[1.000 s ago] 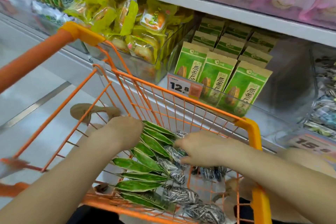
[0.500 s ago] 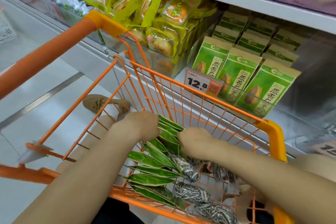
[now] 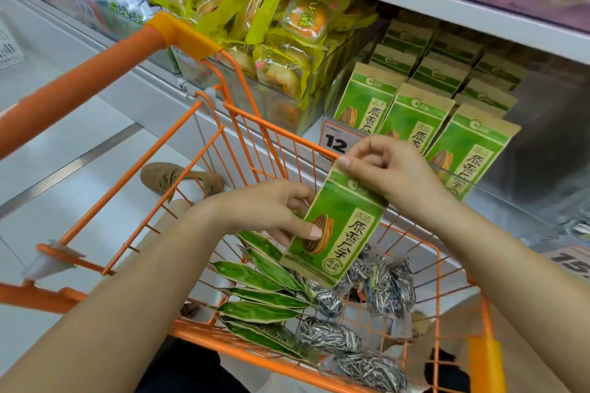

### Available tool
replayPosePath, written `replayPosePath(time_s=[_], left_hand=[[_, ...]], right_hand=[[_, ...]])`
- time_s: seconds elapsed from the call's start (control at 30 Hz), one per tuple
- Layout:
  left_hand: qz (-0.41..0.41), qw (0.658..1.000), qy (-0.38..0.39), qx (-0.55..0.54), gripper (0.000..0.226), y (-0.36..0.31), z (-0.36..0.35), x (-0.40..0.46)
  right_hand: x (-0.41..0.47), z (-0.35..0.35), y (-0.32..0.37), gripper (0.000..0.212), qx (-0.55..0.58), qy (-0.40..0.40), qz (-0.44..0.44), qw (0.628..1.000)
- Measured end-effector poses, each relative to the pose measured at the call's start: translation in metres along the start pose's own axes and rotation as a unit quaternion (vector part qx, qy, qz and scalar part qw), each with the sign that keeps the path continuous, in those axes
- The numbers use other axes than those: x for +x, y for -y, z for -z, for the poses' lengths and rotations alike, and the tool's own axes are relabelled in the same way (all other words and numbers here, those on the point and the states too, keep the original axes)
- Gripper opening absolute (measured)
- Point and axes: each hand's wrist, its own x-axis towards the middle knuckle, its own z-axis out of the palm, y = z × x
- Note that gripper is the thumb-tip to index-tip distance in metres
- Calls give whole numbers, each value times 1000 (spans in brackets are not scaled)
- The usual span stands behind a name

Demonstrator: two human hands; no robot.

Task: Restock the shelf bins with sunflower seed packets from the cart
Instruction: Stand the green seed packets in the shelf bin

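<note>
A green sunflower seed packet [image 3: 346, 234] is held upright above the orange cart [image 3: 242, 124]. My right hand [image 3: 386, 169] pinches its top edge. My left hand [image 3: 271, 210] grips its lower left side, thumb on the front. Several more green packets [image 3: 255, 277] stand on edge in the cart, beside clear packets of striped seeds [image 3: 332, 337]. The clear shelf bin [image 3: 498, 182] behind the cart holds rows of the same green packets [image 3: 415, 118].
A bin of yellow snack bags [image 3: 281, 51] stands left of the green packets. A price tag [image 3: 335, 140] hangs on the shelf edge. The cart handle [image 3: 79, 86] runs to the left. A brown shoe [image 3: 178, 179] rests on the floor under the cart.
Both hands were down among the packets in the cart. Now they have lifted one green packet up out of the cart, facing me.
</note>
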Motion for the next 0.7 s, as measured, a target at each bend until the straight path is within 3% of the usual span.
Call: replayPosePath(time_s=[0.1, 0.2, 0.33, 0.37, 0.43, 0.5, 0.53, 0.6, 0.7], left_hand=[[-24, 996, -20, -84, 43, -7, 2, -5], [-35, 991, -57, -117, 38, -12, -2, -4], [-33, 985, -107, -129, 25, -16, -11, 2], [-32, 989, -110, -92, 26, -16, -10, 2], [1, 979, -90, 183, 42, -11, -4, 3], [66, 866, -39, 495, 50, 0, -6, 8], [79, 820, -7, 567, 44, 7, -10, 12], [72, 788, 52, 610, 37, 17, -24, 23], [57, 759, 119, 638, 42, 26, -39, 40]], right_hand=[[-9, 3, 0, 32, 117, -38, -44, 991], [-20, 8, -6, 53, 197, 22, -105, 975], [-32, 8, -19, 40, 223, 82, -153, 959], [-34, 4, -24, 32, 200, 83, -160, 963], [-38, -2, -34, 23, 144, 56, -144, 977], [-38, -3, -45, 22, 79, 12, -115, 990], [-37, -2, -49, 23, 69, -8, -112, 991], [-37, 0, -51, 27, 82, -39, -112, 990], [-39, 0, -47, 28, 65, -72, -80, 992]])
